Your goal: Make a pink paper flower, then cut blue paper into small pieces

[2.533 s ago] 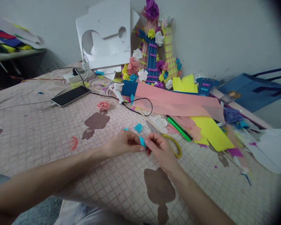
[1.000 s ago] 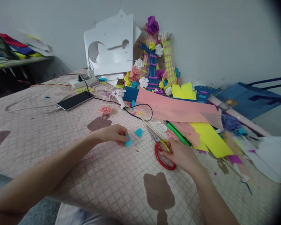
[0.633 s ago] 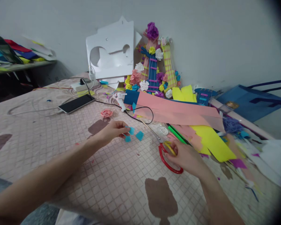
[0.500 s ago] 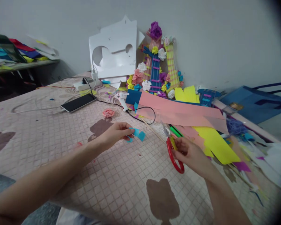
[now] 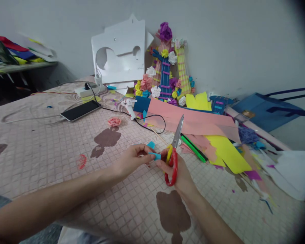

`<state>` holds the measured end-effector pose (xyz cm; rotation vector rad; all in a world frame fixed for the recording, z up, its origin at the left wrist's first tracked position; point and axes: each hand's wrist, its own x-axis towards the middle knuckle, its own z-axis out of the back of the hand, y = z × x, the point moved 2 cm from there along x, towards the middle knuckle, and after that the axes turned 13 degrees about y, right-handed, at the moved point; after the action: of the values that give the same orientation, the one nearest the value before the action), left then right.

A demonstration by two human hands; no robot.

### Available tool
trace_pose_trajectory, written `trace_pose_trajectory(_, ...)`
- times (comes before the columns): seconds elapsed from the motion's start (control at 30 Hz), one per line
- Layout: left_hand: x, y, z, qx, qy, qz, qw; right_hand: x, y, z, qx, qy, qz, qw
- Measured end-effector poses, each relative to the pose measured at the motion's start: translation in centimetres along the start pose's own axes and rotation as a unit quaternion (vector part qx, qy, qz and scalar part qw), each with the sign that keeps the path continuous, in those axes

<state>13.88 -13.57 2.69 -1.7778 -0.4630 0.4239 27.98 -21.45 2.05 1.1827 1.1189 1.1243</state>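
Observation:
Small pieces of blue paper [image 5: 155,156] are pinched between the fingers of my left hand [image 5: 136,157], above the tiled-pattern table cover. My right hand [image 5: 179,169] is closed around red and yellow handled scissors [image 5: 174,156], whose blades point up and away from me. Its thumb and fingertips also meet the right end of a blue piece. The two hands nearly touch. Just beyond my right hand lies a green and black cutter knife [image 5: 194,148]. A pink paper rosette [image 5: 114,121] rests on the table to the left, farther back.
A white glue gun [image 5: 129,107] with a black cord stands behind my hands, beside a phone [image 5: 80,110] and a power strip [image 5: 88,89]. Pink sheet [image 5: 188,118] and yellow sheet [image 5: 228,152] lie at right. Decorated paper guitars [image 5: 165,76] lean on the wall.
My right hand has moved left with the scissors to meet my left hand, and the blades now point more upright. Its fingers have come to the blue paper. The view has shifted slightly right.

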Motion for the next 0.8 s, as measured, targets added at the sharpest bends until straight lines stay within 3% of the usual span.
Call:
trace_pose_trajectory(0.1,0.0,0.2,0.0,0.001,0.002,0.007,1.000,0.0,0.1,-0.3,-0.020,-0.015,-0.008,1.000)
trace_pose_trajectory(0.3,0.1,0.6,0.2,-0.014,-0.003,0.040,0.999,-0.1,-0.1,-0.1,-0.029,0.020,-0.014,0.999)
trace_pose_trajectory(0.57,0.8,-0.5,1.7,-0.030,-0.045,0.001,0.999,-0.6,-1.7,0.7,-0.027,0.081,-0.006,0.996)
trace_pose_trajectory(0.8,1.6,-0.5,0.4,0.068,-0.004,0.019,0.998,-0.4,-0.4,1.3,-0.021,-0.003,0.008,1.000)
